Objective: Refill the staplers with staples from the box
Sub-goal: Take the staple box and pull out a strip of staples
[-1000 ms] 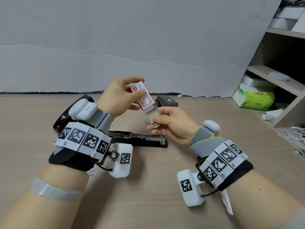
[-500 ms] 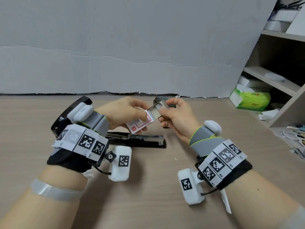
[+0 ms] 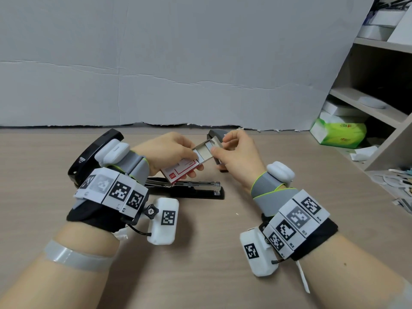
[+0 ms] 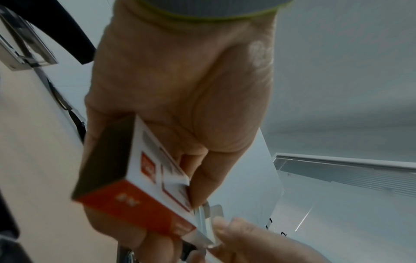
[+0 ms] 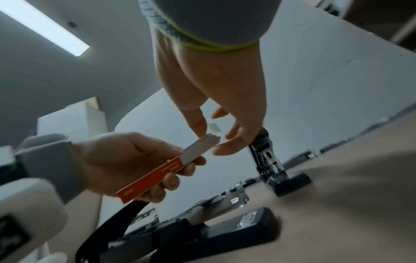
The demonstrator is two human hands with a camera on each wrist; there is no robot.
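My left hand [image 3: 169,150] grips the red and white staple box [image 3: 181,172] just above the table. Its grey inner tray [image 3: 204,152] is slid out to the right, with a strip of staples [image 3: 209,144] lying in it. My right hand [image 3: 236,152] pinches the tray's far end [image 5: 198,149], thumb on top and fingers under it. A black stapler [image 3: 196,194] lies swung open below the box, its metal channel bare and its lid [image 3: 95,152] folded back to the left. A second dark stapler [image 3: 215,133] stands behind my right hand, also open in the right wrist view [image 5: 270,163].
A grey-white board [image 3: 178,74] closes off the back of the wooden table [image 3: 200,253]. A shelf unit [image 3: 379,97] stands at the right with a green tissue pack [image 3: 338,132] at its foot and loose papers [image 3: 399,181] near the table's right edge.
The box went from held up on end to lying nearly flat and lower. My right hand has drawn the inner tray out to the right.
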